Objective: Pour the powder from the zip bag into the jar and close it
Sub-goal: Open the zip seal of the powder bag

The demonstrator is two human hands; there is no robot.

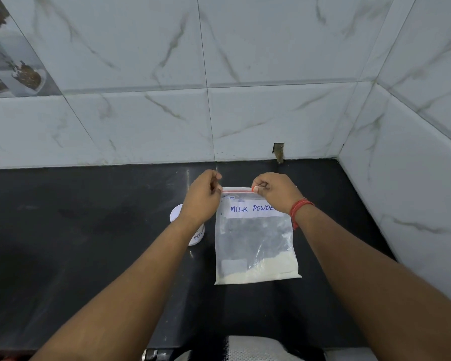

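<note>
Both hands pinch the top edge of the zip bag (pixel 255 238), just above the middle of the frame: the left hand (pixel 201 198) holds the left corner of the red zip strip (pixel 237 190) between thumb and curled fingers, and the right hand (pixel 274 190) pinches the right end. A red thread band (pixel 298 208) circles the right wrist. The clear bag lies on the black counter (pixel 76 243), labelled "MILK POWDER", with white powder (pixel 261 270) gathered along its lower edge. Left of the bag, partly hidden by the left forearm, stands a white jar (pixel 179 213). Marble-patterned wall tiles (pixel 271 61) fill the upper frame.
</note>
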